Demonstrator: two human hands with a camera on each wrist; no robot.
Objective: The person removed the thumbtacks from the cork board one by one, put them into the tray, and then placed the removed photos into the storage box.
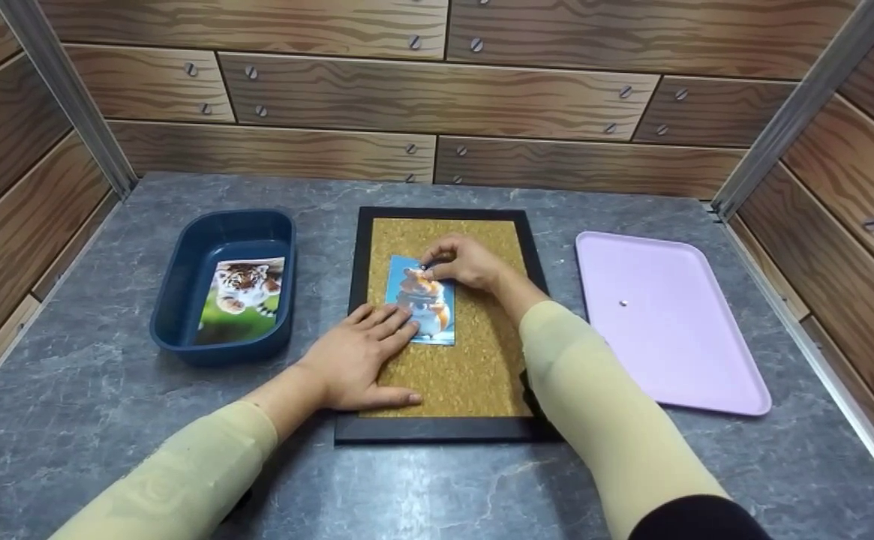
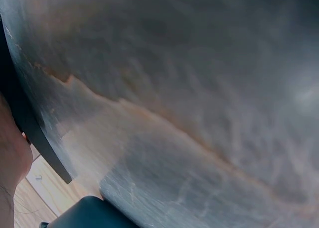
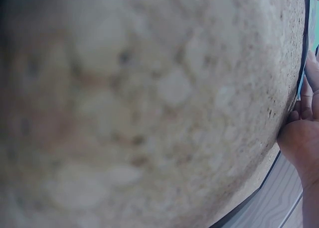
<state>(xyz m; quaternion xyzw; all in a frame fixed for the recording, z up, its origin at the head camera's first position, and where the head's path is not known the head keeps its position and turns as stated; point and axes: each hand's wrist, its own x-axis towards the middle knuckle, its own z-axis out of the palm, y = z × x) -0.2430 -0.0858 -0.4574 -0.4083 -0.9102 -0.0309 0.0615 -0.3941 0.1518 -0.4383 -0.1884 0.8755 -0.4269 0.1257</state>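
Observation:
A photo card of an orange-and-white hamster on blue (image 1: 437,319) lies on a black-framed cork board (image 1: 482,375). My left hand (image 1: 358,360) rests flat on the board, its fingertips touching the card's lower left edge. At the card's top, my right hand (image 1: 467,262) pinches a small pushpin (image 1: 423,266) between thumb and curled fingers. Its tip is too small to tell how deep it sits. The right wrist view shows the cork surface (image 3: 174,113) close up, with the right hand (image 3: 304,133) at the edge.
To the left stands a navy bin (image 1: 219,352) holding a tiger photo card (image 1: 241,300). A lilac tray (image 1: 669,345) lies at the right, with one small silvery pin (image 1: 623,303) on it. Wood-patterned walls enclose the grey marbled table (image 1: 437,487).

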